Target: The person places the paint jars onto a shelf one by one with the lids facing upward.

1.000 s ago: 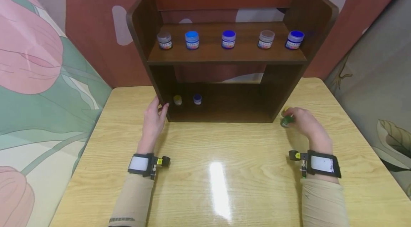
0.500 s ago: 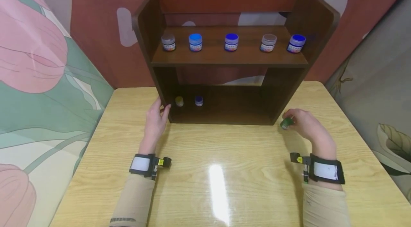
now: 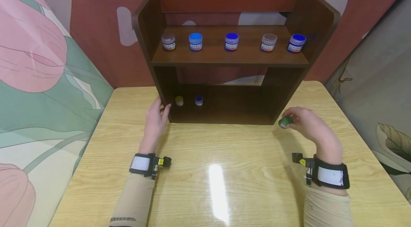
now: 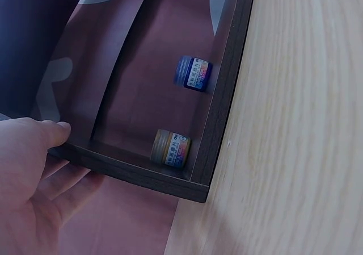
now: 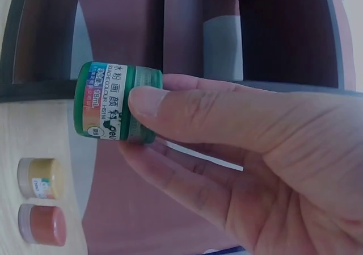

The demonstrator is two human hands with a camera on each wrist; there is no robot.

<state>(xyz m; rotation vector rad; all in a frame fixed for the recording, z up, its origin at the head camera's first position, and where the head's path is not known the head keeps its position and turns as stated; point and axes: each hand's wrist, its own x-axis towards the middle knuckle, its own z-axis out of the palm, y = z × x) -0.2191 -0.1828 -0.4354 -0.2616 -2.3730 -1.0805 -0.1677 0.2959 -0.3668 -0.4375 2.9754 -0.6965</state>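
Observation:
My right hand (image 3: 308, 123) pinches a small green gouache paint jar (image 5: 108, 101) by its lid end, between thumb and fingers. The jar is tilted, just off the front right corner of the dark brown two-tier shelf (image 3: 224, 121). With the thumb on the inner side and the fingers outside, my left hand (image 4: 34, 175) grips the shelf's left side panel. Close to that thumb, on the lower tier, stand a yellow paint jar (image 4: 171, 149) and a blue paint jar (image 4: 193, 73).
Several paint jars line the upper tier, among them a light blue one (image 3: 195, 42) and a dark blue one (image 3: 231, 42). A yellow jar (image 5: 41, 178) and an orange-red jar (image 5: 42, 225) stand on the wooden table right of the shelf, hidden behind my right hand in the head view.
My right hand has raised and tilted the green jar, its wrist swinging to the right. The yellow jar beside it is now hidden in the head view. My left hand keeps its grip.

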